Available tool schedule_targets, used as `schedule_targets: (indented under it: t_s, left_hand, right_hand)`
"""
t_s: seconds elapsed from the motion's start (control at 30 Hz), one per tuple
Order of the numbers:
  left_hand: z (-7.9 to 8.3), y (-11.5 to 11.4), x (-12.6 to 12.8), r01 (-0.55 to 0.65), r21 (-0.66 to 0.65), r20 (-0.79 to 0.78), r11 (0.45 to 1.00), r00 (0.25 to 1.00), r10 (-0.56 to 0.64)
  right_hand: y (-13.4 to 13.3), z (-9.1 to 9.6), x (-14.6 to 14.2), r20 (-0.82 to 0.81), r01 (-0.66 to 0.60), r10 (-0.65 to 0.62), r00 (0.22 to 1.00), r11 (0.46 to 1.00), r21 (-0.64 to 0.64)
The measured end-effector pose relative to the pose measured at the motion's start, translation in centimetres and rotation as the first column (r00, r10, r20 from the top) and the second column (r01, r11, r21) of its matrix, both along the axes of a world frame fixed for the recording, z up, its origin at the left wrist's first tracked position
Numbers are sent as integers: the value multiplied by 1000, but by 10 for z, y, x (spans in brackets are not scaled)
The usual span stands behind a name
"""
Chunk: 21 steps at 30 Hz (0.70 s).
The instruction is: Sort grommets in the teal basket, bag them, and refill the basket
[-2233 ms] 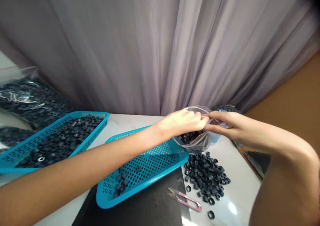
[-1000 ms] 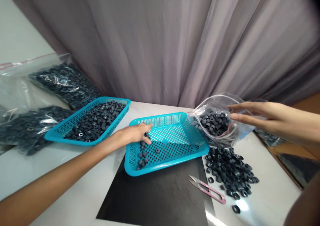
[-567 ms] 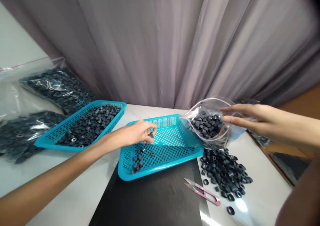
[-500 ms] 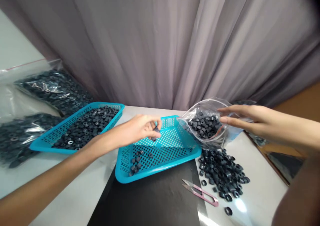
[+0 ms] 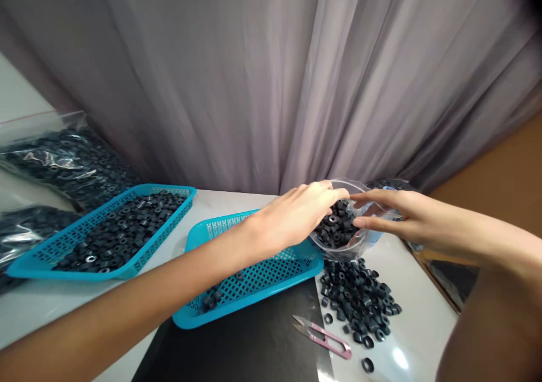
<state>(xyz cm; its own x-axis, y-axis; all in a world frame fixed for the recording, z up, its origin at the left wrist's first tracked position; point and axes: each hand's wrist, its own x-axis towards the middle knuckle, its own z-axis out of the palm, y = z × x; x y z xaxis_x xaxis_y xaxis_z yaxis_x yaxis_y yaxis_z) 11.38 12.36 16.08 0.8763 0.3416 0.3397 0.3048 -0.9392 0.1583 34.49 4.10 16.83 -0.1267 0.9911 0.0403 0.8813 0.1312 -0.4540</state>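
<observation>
My right hand (image 5: 392, 213) pinches the side of a clear zip bag (image 5: 349, 252) between thumb and fingers, holding its mouth wide. Inside the bag lie many small black rings (image 5: 336, 229). My left hand (image 5: 302, 213) is at the bag's mouth, palm down, with its fingers bent over the rings. Its palm side is hidden, so I cannot tell whether it grips any ring. Below my left forearm is a blue perforated basket (image 5: 254, 292) with a few black rings in its near left corner. The bag touches this basket's right end.
A second blue basket (image 5: 163, 235), full of black rings, stands to the left. Large filled plastic bags (image 5: 63, 156) lie behind it. A loose pile of rings (image 5: 359, 300) and pink-handled thread snips (image 5: 324, 337) lie at the right front. A grey curtain (image 5: 220, 88) hangs behind.
My left hand has moved right, from above the middle basket, where it held black rings, to the bag's mouth. My right hand stays on the bag. The whole view has shifted slightly.
</observation>
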Motion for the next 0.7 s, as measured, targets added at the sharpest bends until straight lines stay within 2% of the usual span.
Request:
schedule_targets:
  t_s: [0.1,0.2,0.27,0.3,0.37,0.43,0.53,0.7]
  left_hand:
    - [12,-11,-20,-45,5,160,999,986,44]
    - [4,-21,-64,-240,-26,208,971,948,240]
    - [-16,-21,-103,-408,-44,103,912,906,410]
    - [-29,-19,-123,-486,-63,1,871,873,487]
    - [-56,-13,-157,-584,-114,-203,804,806,556]
    - [-77,-8,-179,-639,-108,-345,762,743,574]
    - [-93,-7,-184,-634,-53,-429,772,712,556]
    - [-99,-11,-170,-611,-58,-565,789,672,478]
  right_hand:
    - [-1,0,2,-4,26,-26,1000,1000,-11]
    - [-1,1,1,18,52,-52,998,999,-6]
    - [1,1,0,28,61,-60,998,998,-21]
    - [3,0,0,31,70,-68,997,997,-38]
    - [6,-4,1,45,90,-88,995,995,-47]
    - [10,-9,2,66,101,-99,993,995,-27]
    - [16,-16,2,94,78,-76,993,997,-15]
    - [20,-18,-1,102,38,-36,994,999,-17]
